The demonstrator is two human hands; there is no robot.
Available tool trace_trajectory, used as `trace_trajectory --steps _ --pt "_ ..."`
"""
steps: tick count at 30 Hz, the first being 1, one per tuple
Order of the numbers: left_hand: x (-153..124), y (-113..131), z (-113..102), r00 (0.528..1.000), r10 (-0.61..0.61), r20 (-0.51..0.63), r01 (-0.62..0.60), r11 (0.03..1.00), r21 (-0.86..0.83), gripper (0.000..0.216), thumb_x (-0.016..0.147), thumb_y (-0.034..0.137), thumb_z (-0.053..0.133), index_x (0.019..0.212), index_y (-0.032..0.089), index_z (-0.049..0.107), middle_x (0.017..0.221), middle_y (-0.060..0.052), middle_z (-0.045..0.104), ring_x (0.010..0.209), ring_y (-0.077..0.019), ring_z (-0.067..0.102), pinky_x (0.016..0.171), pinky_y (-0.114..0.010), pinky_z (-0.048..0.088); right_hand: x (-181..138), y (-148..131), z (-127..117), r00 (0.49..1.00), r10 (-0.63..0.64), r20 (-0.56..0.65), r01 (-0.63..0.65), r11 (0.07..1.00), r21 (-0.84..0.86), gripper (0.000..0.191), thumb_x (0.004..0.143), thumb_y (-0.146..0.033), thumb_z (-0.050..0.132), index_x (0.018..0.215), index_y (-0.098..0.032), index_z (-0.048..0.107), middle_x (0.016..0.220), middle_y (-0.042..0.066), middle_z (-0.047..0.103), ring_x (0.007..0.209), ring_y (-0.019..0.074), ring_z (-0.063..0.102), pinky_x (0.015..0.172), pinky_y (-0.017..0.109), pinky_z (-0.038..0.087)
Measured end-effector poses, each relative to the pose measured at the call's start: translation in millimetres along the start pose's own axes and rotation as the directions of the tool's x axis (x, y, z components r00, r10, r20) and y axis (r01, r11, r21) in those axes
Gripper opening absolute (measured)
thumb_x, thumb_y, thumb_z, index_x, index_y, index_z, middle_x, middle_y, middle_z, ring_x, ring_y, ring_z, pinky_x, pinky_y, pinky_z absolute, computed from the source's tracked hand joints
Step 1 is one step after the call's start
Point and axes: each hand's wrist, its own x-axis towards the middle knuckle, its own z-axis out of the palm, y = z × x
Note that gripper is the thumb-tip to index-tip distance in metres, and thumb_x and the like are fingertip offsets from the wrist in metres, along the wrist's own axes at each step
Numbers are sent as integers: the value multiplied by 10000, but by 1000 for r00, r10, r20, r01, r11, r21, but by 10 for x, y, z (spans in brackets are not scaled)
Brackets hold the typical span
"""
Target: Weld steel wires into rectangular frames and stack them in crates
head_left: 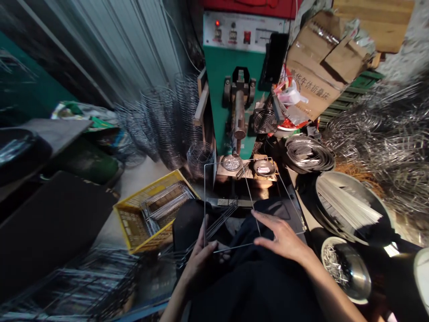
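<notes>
While a wire frame (204, 197) is gripped by the left hand (201, 253) and touched by the spread right hand (280, 237), a yellow crate (150, 240) is located at their ten o'clock.

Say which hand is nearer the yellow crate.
Left. The left hand, at the wire frame's near left corner, is to the right of the yellow crate; the right hand is farther right, beyond the left hand.
</notes>
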Motion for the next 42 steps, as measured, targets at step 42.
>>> trace_trajectory --steps 42 --pt "-68 100 84 993 95 63 -91 994 -59 1028 908 293 640 1551 327 -161 745 -71 735 627 -225 697 535 -244 477 45 -28 -69 990 -29 137 28 1000 8 953 736 -26 726 1554 -284 309 1567 52 369 1425 257 384 1202 441 326"
